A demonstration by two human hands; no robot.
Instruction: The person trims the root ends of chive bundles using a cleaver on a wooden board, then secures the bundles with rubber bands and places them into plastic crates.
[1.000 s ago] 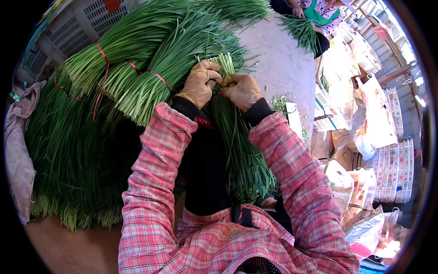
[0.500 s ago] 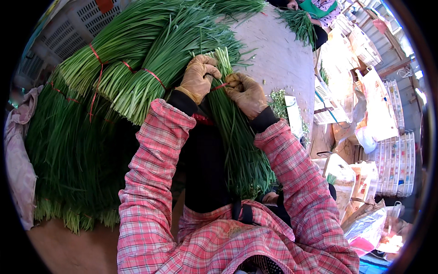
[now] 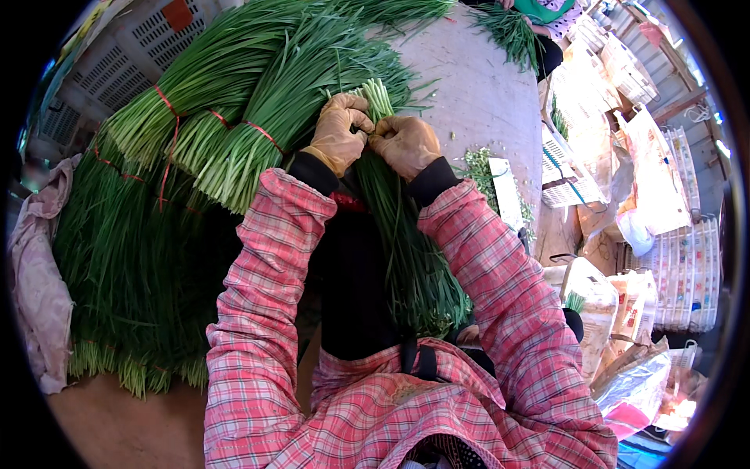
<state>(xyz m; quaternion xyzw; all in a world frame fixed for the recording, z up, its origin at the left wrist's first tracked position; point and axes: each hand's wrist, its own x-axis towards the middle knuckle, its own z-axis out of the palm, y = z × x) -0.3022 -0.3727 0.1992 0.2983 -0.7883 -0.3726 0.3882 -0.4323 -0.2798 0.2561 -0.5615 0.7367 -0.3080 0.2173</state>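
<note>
My left hand (image 3: 338, 134), in a tan glove, is closed at the left side of a bunch of garlic chives (image 3: 398, 250). Opposite it, my gloved right hand (image 3: 406, 144) pinches at the bunch's neck, its fingertips almost meeting the left ones. The pale cut stems (image 3: 377, 98) stick up beyond my hands, and the dark green leaves hang toward me over my leg. A red tie showed between my fingers half a second ago; now my gloves hide it. Finished-looking bunches with red ties (image 3: 266, 137) lie piled just left of my hands.
More chives (image 3: 141, 266) are heaped at the left beside a pale cloth (image 3: 43, 289). Trimmings (image 3: 480, 172) and a white strip (image 3: 506, 194) lie on the table (image 3: 461, 86). White crates (image 3: 683, 273) and sacks stand at the right. Another person's hand (image 3: 539, 30) is near chives at the far right.
My right hand has moved left and inward, close against the left hand. The red tie stretched toward it has gone out of sight. My left hand has barely moved.
</note>
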